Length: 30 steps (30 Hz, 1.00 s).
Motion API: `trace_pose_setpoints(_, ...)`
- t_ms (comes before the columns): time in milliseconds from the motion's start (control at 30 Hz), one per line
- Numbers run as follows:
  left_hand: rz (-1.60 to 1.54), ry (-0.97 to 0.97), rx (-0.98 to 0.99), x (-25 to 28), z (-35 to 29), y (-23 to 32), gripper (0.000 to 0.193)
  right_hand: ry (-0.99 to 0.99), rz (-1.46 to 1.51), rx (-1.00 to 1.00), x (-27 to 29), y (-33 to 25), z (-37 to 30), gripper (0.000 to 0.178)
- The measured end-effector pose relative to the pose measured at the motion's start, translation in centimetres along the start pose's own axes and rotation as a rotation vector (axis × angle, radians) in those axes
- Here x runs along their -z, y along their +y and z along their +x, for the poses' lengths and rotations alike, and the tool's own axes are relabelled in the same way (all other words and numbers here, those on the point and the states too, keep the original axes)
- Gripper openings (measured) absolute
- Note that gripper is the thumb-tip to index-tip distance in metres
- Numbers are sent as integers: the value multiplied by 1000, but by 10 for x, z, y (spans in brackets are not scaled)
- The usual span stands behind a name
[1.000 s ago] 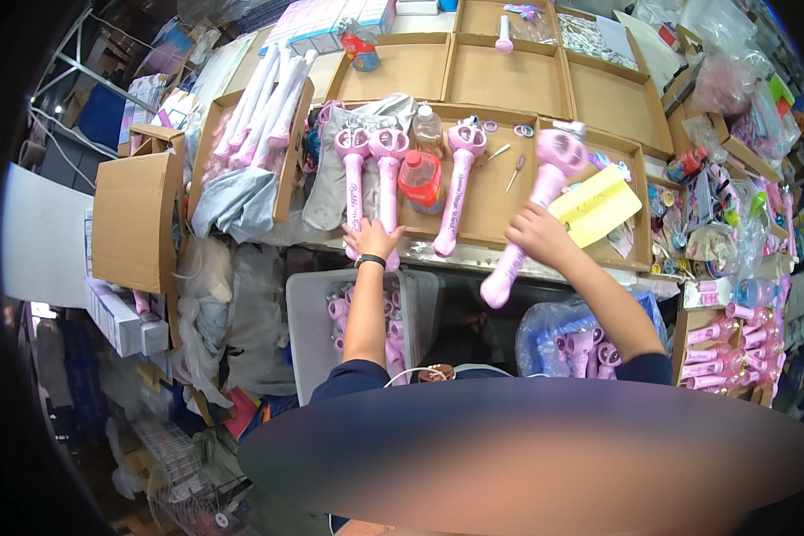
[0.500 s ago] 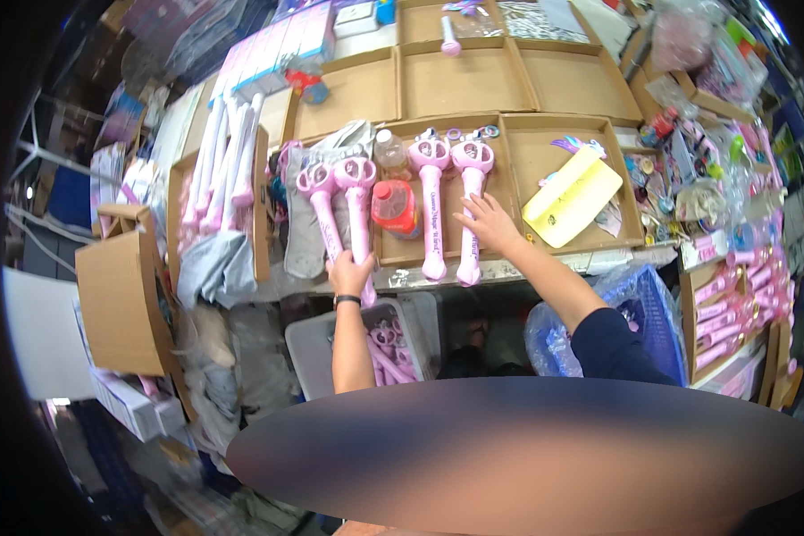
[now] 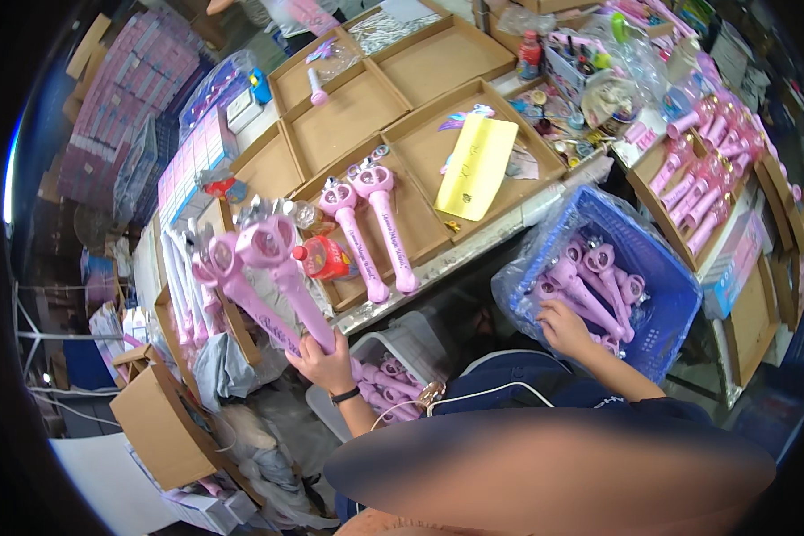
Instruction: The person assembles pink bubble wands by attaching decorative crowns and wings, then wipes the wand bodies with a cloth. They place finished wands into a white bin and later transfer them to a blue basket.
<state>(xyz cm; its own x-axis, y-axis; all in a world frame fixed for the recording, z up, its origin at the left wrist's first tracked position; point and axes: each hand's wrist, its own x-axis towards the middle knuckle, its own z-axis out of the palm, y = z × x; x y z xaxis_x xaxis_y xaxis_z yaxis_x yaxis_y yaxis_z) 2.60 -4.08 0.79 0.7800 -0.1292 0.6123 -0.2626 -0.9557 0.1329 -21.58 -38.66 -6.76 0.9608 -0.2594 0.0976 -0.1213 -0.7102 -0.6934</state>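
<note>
My left hand point(image 3: 323, 362) is closed round the handles of two pink toy wands point(image 3: 305, 299), raised in front of the table with their round heads up and to the left. At the near-left wall of a blue basket point(image 3: 665, 326), my right hand point(image 3: 566, 329) has its fingers loosely apart beside the pink wands in the basket point(image 3: 603, 281). I see nothing held in it. Two more pink toy wands point(image 3: 359, 246) lie side by side at the table's front edge, next to a red bottle point(image 3: 324, 259).
Cardboard trays point(image 3: 339, 125) cover the table, one bearing a yellow sheet point(image 3: 478, 170). Below its edge stands a grey bin point(image 3: 411, 344) with pink wands. A carton of pink wands point(image 3: 701, 183) is at right. White sticks point(image 3: 179, 286) and an open cardboard box point(image 3: 161, 415) are at left.
My left hand has lifted the two wands off the table's left side. My right hand has left the wand on the table and moved to the blue basket. The view has turned right.
</note>
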Motion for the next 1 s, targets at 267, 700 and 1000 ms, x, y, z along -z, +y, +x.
trace_pose_setpoints(267, -715, -435, -33, -81, 46, 130, 32, 173, -2, -198, 25, 13, -55, 11)
trace_pose_setpoints(700, -688, -928, 245, -233, 5, 301, 59, 422, -95, -781, 22, 62, -184, 10)
trace_pose_setpoints(1000, -261, -528, -232, -196, -24, 329, 56, 210, -217, -865, -9, 213, -163, 17)
